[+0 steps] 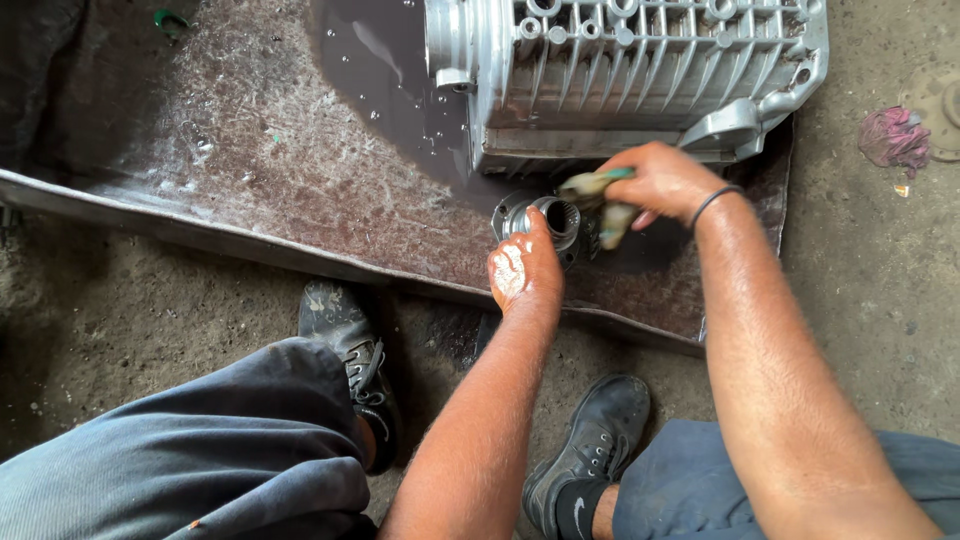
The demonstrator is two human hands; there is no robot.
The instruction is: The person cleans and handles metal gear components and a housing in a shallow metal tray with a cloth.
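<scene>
Item 1: round splined metal hub [555, 222], lying on a wet, scuffed metal tray [250, 170] set on the workshop floor [870, 290]. It sits just at 6 o'clock of item 2 and looks wet and partly bright.

Item 2: finned aluminium casing [640, 70], ribbed, at 12 o'clock on the tray, with dark liquid pooled at its 9 o'clock side.

Item 3: my left hand [522, 270], glistening wet, thumb up against the hub's rim at its 7 o'clock; the grip is loose, steadying rather than clasping.

Item 4: my right hand [660, 182], grip closed around a green-handled brush [598, 200], its grimy head pressed at the hub's 3 o'clock edge.

Item 5: pink rag [893, 137], on the floor at 3 o'clock, well apart.

Condition: I judge the scrubbing of the hub to be under way; grime shows on the brush and tray, so cleaning seems unfinished.
</scene>
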